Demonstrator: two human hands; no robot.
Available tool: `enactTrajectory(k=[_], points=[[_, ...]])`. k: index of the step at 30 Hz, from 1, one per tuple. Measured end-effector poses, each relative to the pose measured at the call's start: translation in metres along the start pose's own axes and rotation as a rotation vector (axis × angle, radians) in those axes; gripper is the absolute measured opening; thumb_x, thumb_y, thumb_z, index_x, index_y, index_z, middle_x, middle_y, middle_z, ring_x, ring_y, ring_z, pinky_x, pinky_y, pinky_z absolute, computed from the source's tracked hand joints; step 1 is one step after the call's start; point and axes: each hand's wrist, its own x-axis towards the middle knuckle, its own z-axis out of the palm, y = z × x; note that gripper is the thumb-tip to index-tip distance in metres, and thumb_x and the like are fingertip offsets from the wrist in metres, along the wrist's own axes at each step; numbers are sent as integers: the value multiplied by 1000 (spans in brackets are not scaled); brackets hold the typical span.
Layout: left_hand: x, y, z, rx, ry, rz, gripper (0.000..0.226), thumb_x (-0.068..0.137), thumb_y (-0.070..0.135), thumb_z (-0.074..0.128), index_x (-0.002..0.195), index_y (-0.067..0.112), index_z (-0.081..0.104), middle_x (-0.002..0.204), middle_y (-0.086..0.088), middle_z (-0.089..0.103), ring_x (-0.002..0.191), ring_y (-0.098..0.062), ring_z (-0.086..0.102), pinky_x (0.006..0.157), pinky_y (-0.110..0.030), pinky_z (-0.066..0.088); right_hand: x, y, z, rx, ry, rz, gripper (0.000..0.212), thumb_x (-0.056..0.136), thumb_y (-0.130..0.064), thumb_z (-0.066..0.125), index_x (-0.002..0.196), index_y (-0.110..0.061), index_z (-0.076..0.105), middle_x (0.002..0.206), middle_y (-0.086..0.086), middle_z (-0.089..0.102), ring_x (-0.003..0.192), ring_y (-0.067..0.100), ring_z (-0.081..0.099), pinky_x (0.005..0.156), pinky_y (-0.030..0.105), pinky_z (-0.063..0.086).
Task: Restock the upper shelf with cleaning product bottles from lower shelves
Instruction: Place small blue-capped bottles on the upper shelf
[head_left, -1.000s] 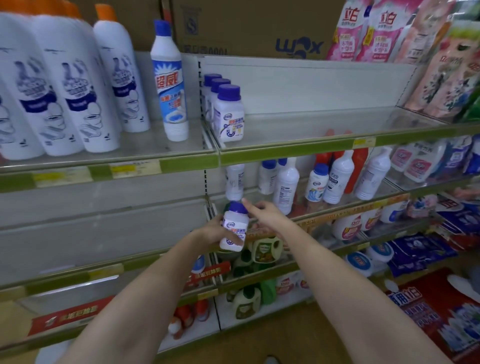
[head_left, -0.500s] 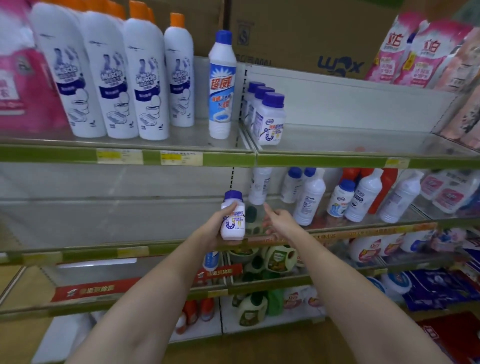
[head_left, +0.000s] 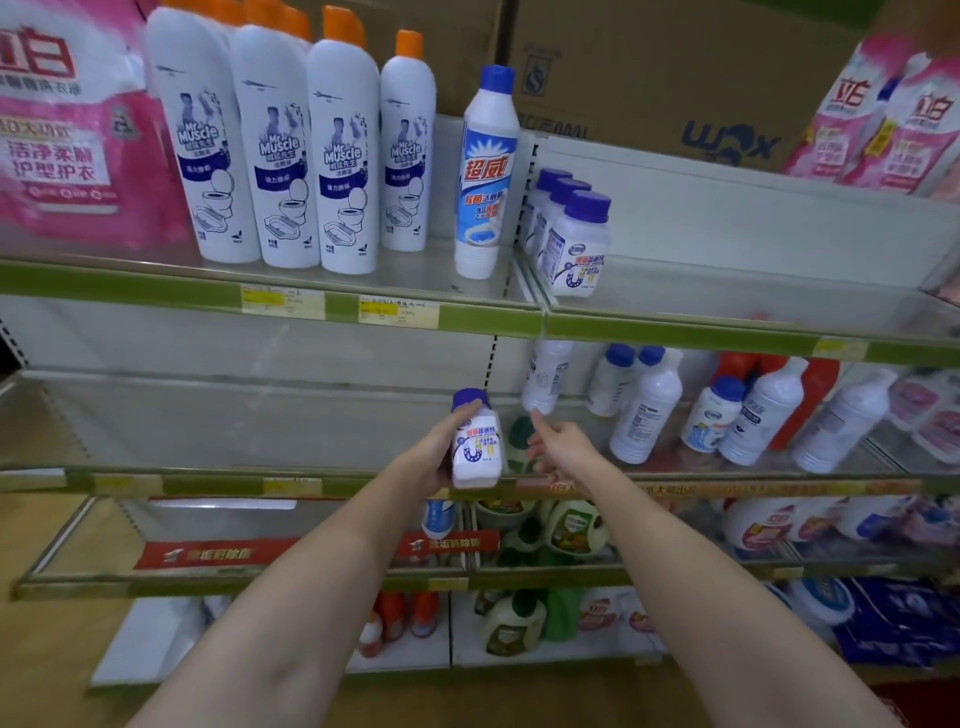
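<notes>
Held bottle: small white plastic bottle with a purple screw cap (head_left: 475, 441), upright, at 6 o'clock from the upper shelf's purple-capped row; its label shows a blue U-bend pipe drawing and Chinese writing too small to read.
Left hand: the left hand (head_left: 434, 457) is wrapped round the bottle's left side, thumb up near the cap.
Right hand: the right hand (head_left: 558, 447) sits just at 3 o'clock of the bottle, fingers loosely extended, holding nothing.
Upper shelf: green-edged metal shelf (head_left: 727, 332) carrying a row of three matching purple-capped white bottles (head_left: 576, 244), with yellow price tags along its edge.
Neighbours: at 9 o'clock of that row, a tall blue-capped white bottle marked 超威 (head_left: 485, 176), then four curved, glossy, orange-capped white "Mr Muscle" bottles (head_left: 291, 150) bearing toilet drawings.
Background: brown cardboard box (head_left: 675, 78) with dark blue lettering.
</notes>
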Motion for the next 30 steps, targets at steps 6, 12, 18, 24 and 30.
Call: enactTrajectory(k=[6, 12, 18, 24, 30], points=[[-3, -7, 6, 95, 27, 87, 65, 80, 17, 80, 133, 9, 42, 114, -17, 67, 92, -29, 71, 64, -38, 59, -2, 8, -10, 5, 20, 19, 48, 102, -56, 43, 103, -13, 62, 107, 11, 70, 78, 20, 62, 62, 30, 51], [-1, -12, 20, 9, -92, 92, 82, 67, -5, 77, 137, 12, 40, 125, -22, 63, 109, -41, 66, 88, -55, 56, -12, 21, -25, 45, 23, 7, 41, 104, -51, 42, 94, -15, 59, 107, 14, 71, 76, 21, 60, 59, 28, 48], [-10, -18, 59, 35, -102, 100, 68, 74, -9, 73, 130, 16, 43, 123, -21, 64, 108, -40, 67, 86, -55, 57, -18, 40, -48, 23, 28, -4, 44, 104, -55, 41, 113, -16, 59, 95, 0, 70, 78, 21, 65, 66, 32, 53], [-18, -6, 120, 128, -8, 238, 58, 79, 18, 79, 130, 13, 52, 112, -14, 72, 99, -32, 71, 86, -47, 59, -17, 32, -103, -8, 9, -116, 41, 105, -48, 44, 117, -12, 59, 101, 6, 71, 76, 21, 64, 65, 33, 52], [-35, 28, 191, 162, 25, 456, 55, 77, 27, 82, 121, 7, 57, 94, -13, 73, 77, -26, 71, 66, -36, 59, -14, 1, -173, 46, -32, -335, 28, 106, -32, 48, 101, -9, 63, 87, 8, 70, 67, 17, 61, 57, 28, 46]])
